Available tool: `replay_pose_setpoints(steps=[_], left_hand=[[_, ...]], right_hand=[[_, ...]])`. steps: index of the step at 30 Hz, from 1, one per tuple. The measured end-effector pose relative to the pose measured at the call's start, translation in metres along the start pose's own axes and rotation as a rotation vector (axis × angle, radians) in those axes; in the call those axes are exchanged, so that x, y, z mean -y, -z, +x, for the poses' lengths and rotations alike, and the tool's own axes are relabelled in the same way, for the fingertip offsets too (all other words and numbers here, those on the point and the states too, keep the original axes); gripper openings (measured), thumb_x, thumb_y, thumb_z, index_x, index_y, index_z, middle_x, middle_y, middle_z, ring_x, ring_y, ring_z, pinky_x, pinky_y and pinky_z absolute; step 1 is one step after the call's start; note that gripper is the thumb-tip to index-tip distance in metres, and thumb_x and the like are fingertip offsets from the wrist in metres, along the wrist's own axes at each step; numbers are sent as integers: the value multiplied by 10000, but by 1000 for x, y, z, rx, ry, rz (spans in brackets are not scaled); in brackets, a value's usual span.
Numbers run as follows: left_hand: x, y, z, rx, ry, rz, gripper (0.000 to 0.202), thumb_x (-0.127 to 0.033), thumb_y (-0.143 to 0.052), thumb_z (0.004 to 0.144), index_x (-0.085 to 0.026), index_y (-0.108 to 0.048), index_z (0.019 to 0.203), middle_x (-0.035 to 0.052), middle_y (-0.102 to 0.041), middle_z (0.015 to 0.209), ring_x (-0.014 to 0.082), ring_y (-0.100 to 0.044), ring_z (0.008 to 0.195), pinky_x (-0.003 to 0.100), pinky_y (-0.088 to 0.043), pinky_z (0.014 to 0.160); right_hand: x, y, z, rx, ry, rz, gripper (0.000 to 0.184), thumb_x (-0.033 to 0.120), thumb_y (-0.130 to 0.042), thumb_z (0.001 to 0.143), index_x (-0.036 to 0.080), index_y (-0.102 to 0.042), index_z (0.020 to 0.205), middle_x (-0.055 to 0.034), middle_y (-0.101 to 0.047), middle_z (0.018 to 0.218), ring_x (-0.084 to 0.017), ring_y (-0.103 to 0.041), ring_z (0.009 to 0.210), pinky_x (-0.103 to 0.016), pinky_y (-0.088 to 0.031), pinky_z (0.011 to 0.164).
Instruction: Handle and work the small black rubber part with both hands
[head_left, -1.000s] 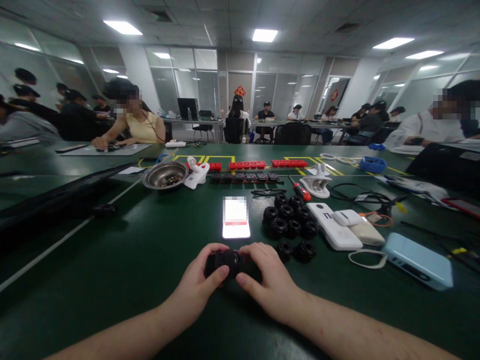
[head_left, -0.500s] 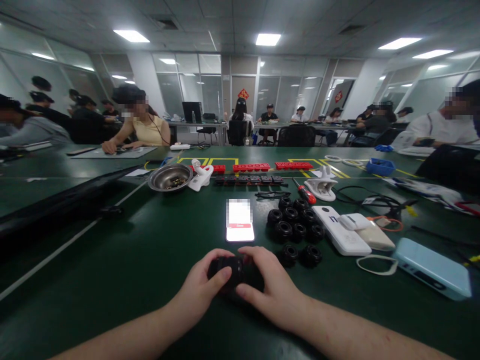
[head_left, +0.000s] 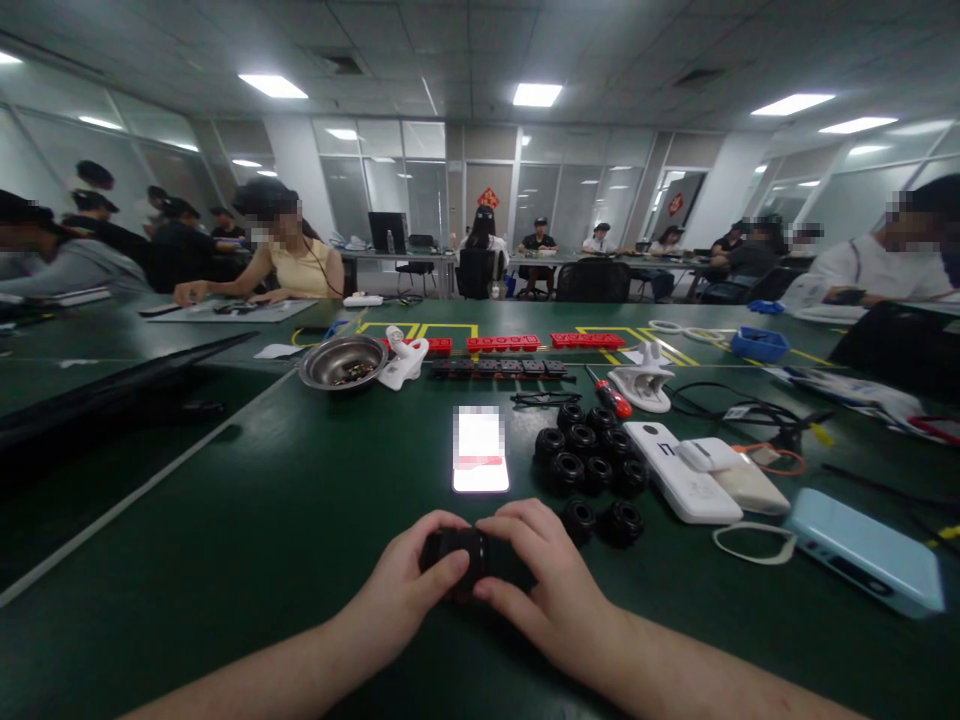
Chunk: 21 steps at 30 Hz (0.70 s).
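Note:
A black wheel-like part [head_left: 466, 548] is between my two hands, low over the near part of the green table. My left hand [head_left: 420, 562] is closed around its left side, with the thumb lying across the front. My right hand [head_left: 541, 572] grips the right edge between thumb and fingertips. The fingers hide much of the part. Just beyond it lies a lit phone [head_left: 481, 478]. Several similar black wheel-like parts [head_left: 581, 470] are clustered to the right of the phone, two of them closest to my right hand.
A metal bowl [head_left: 343, 362] holds small pieces. Red strips [head_left: 504, 343], a black strip [head_left: 501, 370] and a screwdriver [head_left: 616, 398] lie farther back. White power banks [head_left: 679, 475] and a light-blue case [head_left: 866, 550] are at right. Another person [head_left: 289, 255] works across the table.
My right fingertips have closed in on the part's right edge, where they were more loosely placed. The part has turned slightly in my hands. The view has tilted up a little.

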<state>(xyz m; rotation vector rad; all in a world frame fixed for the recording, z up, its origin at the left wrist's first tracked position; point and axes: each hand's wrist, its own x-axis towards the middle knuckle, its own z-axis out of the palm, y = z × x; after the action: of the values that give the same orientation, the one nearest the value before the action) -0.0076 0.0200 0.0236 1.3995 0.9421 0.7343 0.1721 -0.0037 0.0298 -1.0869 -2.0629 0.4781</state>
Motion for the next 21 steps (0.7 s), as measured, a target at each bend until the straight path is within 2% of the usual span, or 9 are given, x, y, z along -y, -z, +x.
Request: replay_pose_setpoints(steps=[5,9,15,18,21], left_hand=[[-2,-2,-2,-50,-50,66,341,-410,-582,700,-202,-499,957,4,-537,861,175,-522,794,271,-420,684],[1,0,0,-16,-36,45,406,-459,-549,708,-186,-492,1004,33,-545,920,191,-521,826,280,-422,681],[4,2,3,-7,-1,5,442,-537,-531,674,-161,-513,905,13,-547,763,159,-518,649,266,-417,568],[0,-1,0,-37,-63,66,392,-508,-534,689,-172,-526,891,24,-558,815,189,-528,761,285,-422,648],[-2,-3,-4,-70,-88,125,381,-489,-536,704,-195,-506,944,24,-559,874,198,-524,819,295,-413,707]], right_hand=[[-5,-3,3,-2,-95,16,206,339,-558,775,193,-529,916,-51,-541,880,-213,-483,840,-371,-395,755],[-5,-2,3,24,-38,31,242,314,-591,762,200,-526,965,-53,-533,920,-207,-483,873,-356,-407,770],[1,-1,-2,17,52,-24,351,243,-617,727,200,-485,1049,-70,-500,1002,-212,-468,922,-364,-405,807],[2,-1,-1,4,-24,-17,410,298,-640,691,195,-465,1047,-72,-500,1016,-227,-463,933,-386,-398,815],[1,-1,2,35,-101,-10,274,330,-599,725,186,-520,944,-60,-525,924,-223,-479,871,-391,-408,773]])
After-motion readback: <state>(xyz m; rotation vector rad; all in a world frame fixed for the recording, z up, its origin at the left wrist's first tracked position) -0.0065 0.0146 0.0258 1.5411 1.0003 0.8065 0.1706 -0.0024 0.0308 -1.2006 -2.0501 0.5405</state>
